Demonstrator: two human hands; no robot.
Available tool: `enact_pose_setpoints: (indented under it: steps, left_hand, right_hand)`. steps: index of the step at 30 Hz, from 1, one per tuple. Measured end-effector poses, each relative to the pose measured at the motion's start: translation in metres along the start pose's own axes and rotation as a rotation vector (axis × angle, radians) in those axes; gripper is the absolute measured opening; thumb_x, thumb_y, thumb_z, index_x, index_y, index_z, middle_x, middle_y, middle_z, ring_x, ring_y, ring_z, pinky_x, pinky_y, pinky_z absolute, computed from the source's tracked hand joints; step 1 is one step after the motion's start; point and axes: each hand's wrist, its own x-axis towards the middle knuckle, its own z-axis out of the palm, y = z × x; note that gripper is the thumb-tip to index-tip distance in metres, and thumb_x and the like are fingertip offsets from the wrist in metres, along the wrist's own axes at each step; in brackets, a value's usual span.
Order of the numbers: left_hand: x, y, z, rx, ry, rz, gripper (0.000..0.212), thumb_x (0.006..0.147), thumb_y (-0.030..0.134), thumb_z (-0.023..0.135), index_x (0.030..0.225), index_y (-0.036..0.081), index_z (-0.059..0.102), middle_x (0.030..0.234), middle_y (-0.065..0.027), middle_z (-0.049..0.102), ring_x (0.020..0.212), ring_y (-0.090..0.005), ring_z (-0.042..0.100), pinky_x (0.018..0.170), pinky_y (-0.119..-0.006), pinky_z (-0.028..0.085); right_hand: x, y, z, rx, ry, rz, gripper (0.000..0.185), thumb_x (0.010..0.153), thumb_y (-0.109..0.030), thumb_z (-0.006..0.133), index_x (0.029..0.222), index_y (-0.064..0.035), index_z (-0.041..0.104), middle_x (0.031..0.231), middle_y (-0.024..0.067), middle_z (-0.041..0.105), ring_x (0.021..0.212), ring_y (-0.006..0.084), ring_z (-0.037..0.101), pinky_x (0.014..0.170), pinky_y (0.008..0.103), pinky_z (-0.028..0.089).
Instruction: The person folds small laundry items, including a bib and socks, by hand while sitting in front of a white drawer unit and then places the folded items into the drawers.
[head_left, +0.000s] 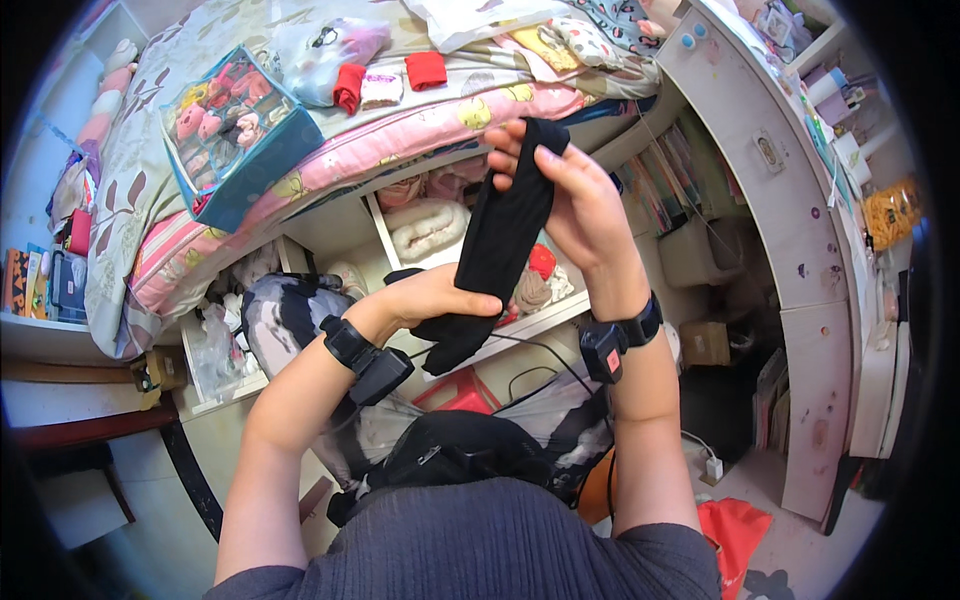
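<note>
A long black knitted garment (502, 232), likely a stocking or sock, stretches between my two hands. My left hand (442, 296) grips its lower part with the thumb across the cloth, and loose folds dangle below. At the upper end, my right hand (581, 191) pinches the fabric under its thumb, with the fingers behind it. Beneath the hands, an open white drawer (544, 319) under the bed holds a fluffy white item (431, 229), a red ball-like bundle (541, 260) and beige rolled cloth (532, 291).
On the bed stand a blue storage box (262, 169) with rolled socks in compartments, and folded red cloth (426, 70). Another open drawer (225, 394) lies at left. A red stool (459, 391) is below me; a white desk (814, 322) rises at right. Black cables (540, 345) hang near my wrists.
</note>
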Motion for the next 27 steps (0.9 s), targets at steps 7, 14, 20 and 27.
enact_pose_setpoints:
  steps: [7,14,20,27]
  left_hand:
    - [-0.005,-0.030,0.000,-0.485,0.002,-0.122,0.029,0.085,0.012,0.055,0.110,-0.003,0.049,0.088,-0.0159,0.062,0.089,-0.0315,0.063,0.089,-0.045,0.047]
    - [-0.004,-0.053,-0.022,-0.987,0.159,-0.116,0.029,0.092,0.023,0.041,0.100,-0.003,0.052,0.080,-0.0121,0.060,0.079,-0.0265,0.061,0.079,-0.039,0.049]
    - [0.005,-0.067,-0.052,-0.933,0.250,0.058,0.026,0.090,0.014,0.041,0.094,-0.005,0.058,0.091,-0.0158,0.064,0.082,-0.0252,0.064,0.080,-0.036,0.052]
    - [-0.013,-0.054,-0.067,-1.036,0.193,0.058,0.026,0.089,0.012,0.041,0.101,-0.004,0.057,0.103,-0.0170,0.063,0.093,-0.0271,0.062,0.088,-0.039,0.049]
  right_hand:
    - [0.026,0.007,-0.043,0.062,0.221,-0.029,0.028,0.089,-0.005,0.047,0.115,0.0071,0.050,0.111,0.0187,0.059,0.099,0.0262,0.059,0.086,0.0357,0.049]
    - [0.004,0.008,-0.049,-0.076,0.055,-0.097,0.031,0.088,-0.004,0.051,0.118,0.0032,0.052,0.109,0.0126,0.060,0.103,0.0230,0.056,0.096,0.0362,0.041]
    - [-0.054,0.031,-0.013,-0.894,-0.470,0.250,0.022,0.080,-0.012,0.057,0.094,0.0050,0.058,0.096,0.0159,0.063,0.092,0.0264,0.060,0.082,0.0344,0.046]
    - [-0.089,0.070,-0.029,-1.089,-0.296,0.214,0.028,0.087,-0.025,0.053,0.098,0.0003,0.057,0.093,0.0214,0.056,0.092,0.0391,0.053,0.078,0.0417,0.044]
